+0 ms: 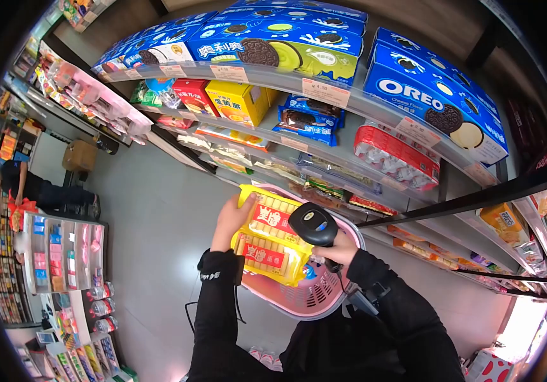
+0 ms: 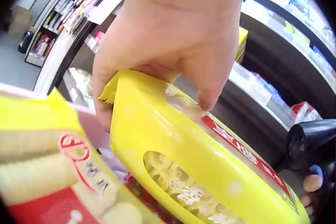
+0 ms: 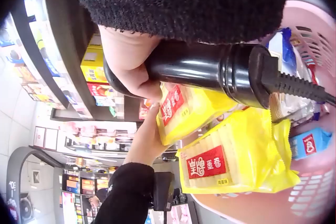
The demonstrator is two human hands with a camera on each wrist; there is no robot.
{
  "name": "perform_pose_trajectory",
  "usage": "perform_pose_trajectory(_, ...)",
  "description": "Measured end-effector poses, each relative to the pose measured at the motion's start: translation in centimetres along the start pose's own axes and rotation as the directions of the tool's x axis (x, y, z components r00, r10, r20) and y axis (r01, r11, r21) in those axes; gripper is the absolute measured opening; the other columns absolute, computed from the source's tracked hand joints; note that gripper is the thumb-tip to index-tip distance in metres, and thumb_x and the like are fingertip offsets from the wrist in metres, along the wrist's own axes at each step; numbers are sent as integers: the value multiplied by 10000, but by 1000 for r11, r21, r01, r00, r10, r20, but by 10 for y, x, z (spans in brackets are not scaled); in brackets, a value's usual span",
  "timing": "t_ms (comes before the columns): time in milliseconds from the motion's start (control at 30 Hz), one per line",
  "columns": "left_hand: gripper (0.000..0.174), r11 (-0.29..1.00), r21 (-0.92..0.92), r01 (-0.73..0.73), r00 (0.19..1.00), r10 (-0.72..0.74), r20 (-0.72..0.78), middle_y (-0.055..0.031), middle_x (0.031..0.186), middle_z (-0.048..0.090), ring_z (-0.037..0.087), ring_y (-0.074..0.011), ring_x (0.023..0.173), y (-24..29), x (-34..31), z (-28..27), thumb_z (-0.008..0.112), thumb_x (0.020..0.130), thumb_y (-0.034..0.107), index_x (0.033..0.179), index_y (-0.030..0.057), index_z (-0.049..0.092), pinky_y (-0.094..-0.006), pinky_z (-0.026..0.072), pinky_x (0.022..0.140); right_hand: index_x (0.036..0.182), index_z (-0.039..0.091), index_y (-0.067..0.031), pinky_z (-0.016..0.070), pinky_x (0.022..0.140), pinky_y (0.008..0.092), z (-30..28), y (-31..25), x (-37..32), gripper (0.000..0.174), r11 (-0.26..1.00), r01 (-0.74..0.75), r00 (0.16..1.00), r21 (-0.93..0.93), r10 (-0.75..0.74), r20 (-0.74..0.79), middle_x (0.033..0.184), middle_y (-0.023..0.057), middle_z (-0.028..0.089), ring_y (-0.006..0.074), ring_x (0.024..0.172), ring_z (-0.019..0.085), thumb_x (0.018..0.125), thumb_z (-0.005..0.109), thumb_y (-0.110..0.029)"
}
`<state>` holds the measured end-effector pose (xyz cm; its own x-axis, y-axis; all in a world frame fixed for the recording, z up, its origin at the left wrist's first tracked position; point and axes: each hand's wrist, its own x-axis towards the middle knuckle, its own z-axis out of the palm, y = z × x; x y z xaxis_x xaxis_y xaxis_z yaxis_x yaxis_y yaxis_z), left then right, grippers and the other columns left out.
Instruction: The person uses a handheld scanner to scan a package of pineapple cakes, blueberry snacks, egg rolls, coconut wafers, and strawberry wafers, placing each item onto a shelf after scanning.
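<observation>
- The shelf unit (image 1: 277, 81), packed with snacks, stood beyond the pink basket in the head view.
- A white display rack (image 1: 49, 254) stood well apart from the basket, off to its left.
- The pink basket (image 1: 273, 291) had slotted walls and sat in front of the wearer's body, with packages inside it.
- The blue Oreo boxes (image 1: 413, 89) lined the top of the shelf unit, beyond the basket.
- The upper yellow packet (image 1: 273, 213) of rolls was over the basket's opening, its left end in the left hand.
- The lower yellow packet (image 1: 264, 254) was also over the basket, alongside the first, nearer the wearer; whether it rested on the basket's contents could not be told.
- The black scanner (image 1: 313, 226) was above the basket, its head near the upper packet, its cable trailing from the handle.
- The left hand (image 1: 232, 219) was at the basket's left side, thumb and fingers gripping the upper packet.
- The right hand (image 1: 345, 248) was over the basket's right side, wrapped around the scanner's handle.
- A small light-blue package (image 3: 310, 142) lay inside the basket.
</observation>
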<state>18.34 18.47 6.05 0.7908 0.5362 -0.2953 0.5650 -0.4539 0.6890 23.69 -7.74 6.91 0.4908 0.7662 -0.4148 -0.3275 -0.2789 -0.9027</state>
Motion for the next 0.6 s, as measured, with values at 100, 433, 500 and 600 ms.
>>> perform_pose_trajectory(100,438,955,-296,-16,1000,17,0,-164,731,580,577,-222,742,-1,-19,-10,515,784,387,915,-31,530,-298,436,660,1057,486,-21,380,818,266,-6,-31,-30,443,990,144,987,7,-144,-68,974,76,542,139,909,494,632,606,-44)
perform_pose_trajectory(433,393,220,-884,413,911,-89,403,-94,1015,529,556,-158,867,39,-134,53,438,846,287,1132,21,395,-266,466,723,1155,393,-17,335,889,295,-32,-76,-134,619,875,421,906,-241,-418,63,1111,93,478,166,1016,445,628,701,-118)
perform_pose_trajectory(500,439,-14,-832,555,830,-57,555,-110,1040,519,563,-176,861,54,-153,78,437,845,302,1176,29,343,-301,478,735,1157,384,-13,336,891,300,-33,-76,-149,637,804,538,840,-253,-489,235,1112,99,474,175,1014,446,622,708,-135)
perform_pose_trajectory(600,486,-25,-776,631,772,122,624,-130,988,522,557,-202,816,83,-168,98,434,814,370,1144,19,370,-309,471,700,1167,371,-6,328,898,299,-32,-70,-169,675,811,568,817,-139,-536,212,1122,103,466,180,1014,443,608,722,-149)
